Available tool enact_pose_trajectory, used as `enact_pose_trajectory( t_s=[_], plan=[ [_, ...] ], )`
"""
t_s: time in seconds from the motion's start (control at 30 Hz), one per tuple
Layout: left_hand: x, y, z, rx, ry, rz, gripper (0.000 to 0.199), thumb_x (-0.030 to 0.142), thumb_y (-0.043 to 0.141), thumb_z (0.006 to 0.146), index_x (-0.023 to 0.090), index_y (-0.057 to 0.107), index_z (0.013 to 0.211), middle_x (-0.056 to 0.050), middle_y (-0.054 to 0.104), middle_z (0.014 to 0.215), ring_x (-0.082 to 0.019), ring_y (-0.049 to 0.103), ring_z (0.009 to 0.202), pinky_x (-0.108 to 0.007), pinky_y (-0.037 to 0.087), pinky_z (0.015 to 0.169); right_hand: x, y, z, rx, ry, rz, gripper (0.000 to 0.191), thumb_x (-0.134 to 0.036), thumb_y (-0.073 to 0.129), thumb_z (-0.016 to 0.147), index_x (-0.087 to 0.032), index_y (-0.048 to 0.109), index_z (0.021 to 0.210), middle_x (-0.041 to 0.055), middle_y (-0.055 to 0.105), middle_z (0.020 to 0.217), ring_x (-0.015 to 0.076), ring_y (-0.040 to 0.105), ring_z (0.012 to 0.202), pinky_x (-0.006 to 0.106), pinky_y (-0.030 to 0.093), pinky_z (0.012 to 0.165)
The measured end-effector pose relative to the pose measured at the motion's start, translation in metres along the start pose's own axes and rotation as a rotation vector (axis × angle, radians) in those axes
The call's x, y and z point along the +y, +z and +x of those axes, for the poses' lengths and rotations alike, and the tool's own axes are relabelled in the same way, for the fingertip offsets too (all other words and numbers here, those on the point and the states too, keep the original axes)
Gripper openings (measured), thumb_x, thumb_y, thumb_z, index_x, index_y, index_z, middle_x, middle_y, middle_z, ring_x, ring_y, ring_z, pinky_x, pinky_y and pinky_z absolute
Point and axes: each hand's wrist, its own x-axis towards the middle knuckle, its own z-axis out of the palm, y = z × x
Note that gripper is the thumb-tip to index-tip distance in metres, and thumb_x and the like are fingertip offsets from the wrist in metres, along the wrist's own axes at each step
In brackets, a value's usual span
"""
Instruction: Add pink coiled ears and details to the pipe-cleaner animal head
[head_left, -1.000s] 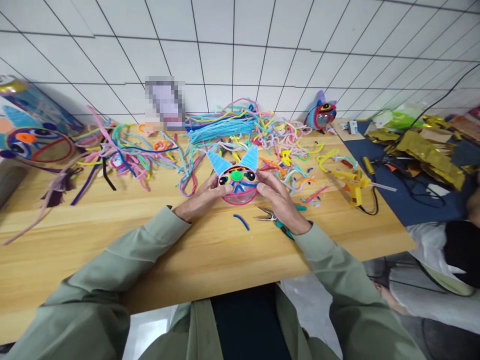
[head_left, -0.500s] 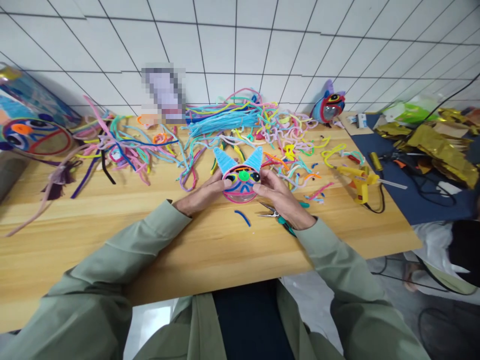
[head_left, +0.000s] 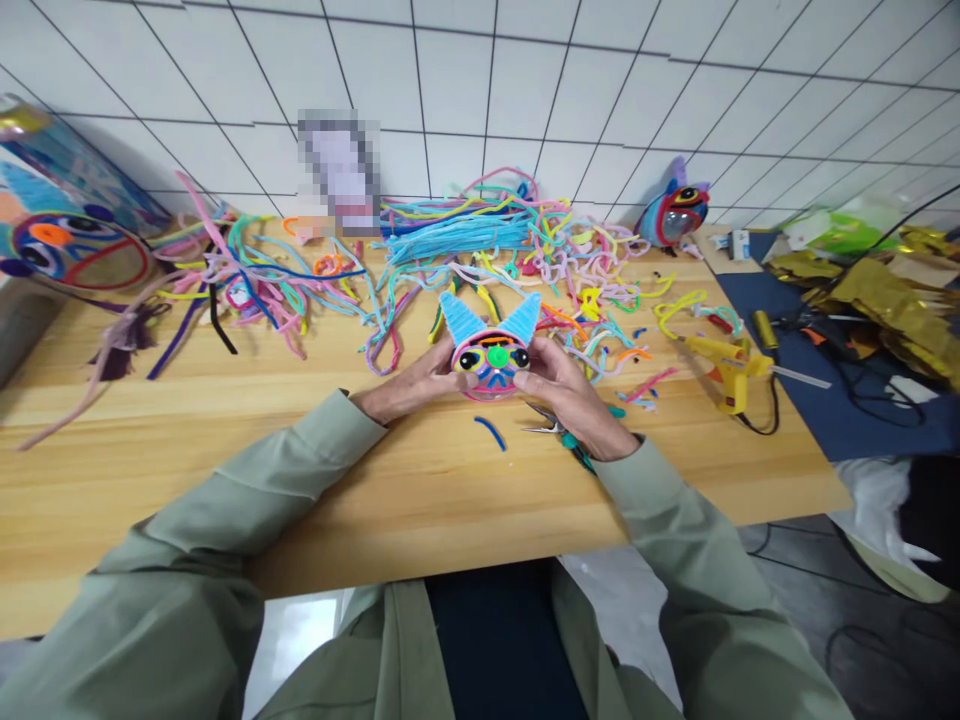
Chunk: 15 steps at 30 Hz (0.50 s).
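Note:
An animal-face craft (head_left: 495,358) with blue pointed ears, black eyes, a green nose and a pink rim is held upright above the wooden table (head_left: 420,500). My left hand (head_left: 420,385) grips its left side, thumb on the front below the eye. On the other side my right hand (head_left: 562,390) holds it, with the thumb near the blue whiskers. Fingers behind the craft are hidden. Green-handled pliers (head_left: 574,447) lie partly under my right wrist, and a short blue stem piece (head_left: 490,433) rests in front of the craft.
Pipe cleaners (head_left: 457,235) pile up along the wall. A yellow glue gun (head_left: 731,370) lies at the right, near gold wrapping (head_left: 892,300). Another craft (head_left: 675,212) stands at the back right, and a larger one (head_left: 75,250) at the far left. Yellow-handled pliers (head_left: 487,303) lie behind the held craft.
The view has shifted slightly. My left thumb has moved down off the craft's left eye, which now shows fully. Both hands still hold the craft.

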Motion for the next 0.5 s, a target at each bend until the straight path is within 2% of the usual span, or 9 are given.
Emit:
enact_pose_trajectory(
  t_s=[0.17, 0.33, 0.43, 0.5],
  plan=[
    [0.003, -0.003, -0.003, -0.009, 0.009, 0.005, 0.08, 0.046, 0.101, 0.076, 0.025, 0.07, 0.147, -0.013, 0.067, 0.16, -0.044, 0.054, 0.158, -0.055, 0.046, 0.131, -0.002, -0.002, -0.001, -0.001, -0.016, -0.022, 0.056, -0.054, 0.091, 0.085, -0.027, 0.066, 0.128, 0.0068, 0.077, 0.136, 0.0302, 0.071, 0.133, 0.051, 0.055, 0.12],
    [-0.006, 0.002, -0.009, 0.06, 0.042, 0.122, 0.09, 0.036, 0.105, 0.07, 0.022, 0.065, 0.149, -0.018, 0.067, 0.157, -0.043, 0.063, 0.147, -0.057, 0.052, 0.123, -0.006, -0.001, -0.004, -0.017, -0.01, -0.068, 0.06, -0.056, 0.091, 0.086, -0.027, 0.066, 0.131, 0.0083, 0.078, 0.138, 0.0308, 0.073, 0.131, 0.052, 0.058, 0.118],
    [-0.008, 0.002, -0.009, 0.092, 0.074, 0.184, 0.087, 0.04, 0.104, 0.071, 0.02, 0.066, 0.147, -0.019, 0.07, 0.151, -0.043, 0.067, 0.143, -0.056, 0.055, 0.121, -0.013, -0.003, -0.007, -0.029, -0.004, -0.089, 0.065, -0.061, 0.091, 0.085, -0.028, 0.066, 0.136, 0.0092, 0.076, 0.144, 0.0325, 0.071, 0.136, 0.053, 0.059, 0.118],
    [-0.003, -0.005, -0.004, 0.094, 0.166, 0.258, 0.089, 0.047, 0.101, 0.076, 0.021, 0.062, 0.152, -0.019, 0.068, 0.154, -0.041, 0.065, 0.146, -0.055, 0.055, 0.123, -0.021, -0.01, -0.008, 0.004, -0.037, -0.115, 0.067, -0.062, 0.09, 0.086, -0.03, 0.065, 0.139, 0.0098, 0.073, 0.151, 0.0331, 0.068, 0.142, 0.054, 0.058, 0.12]
  ],
)
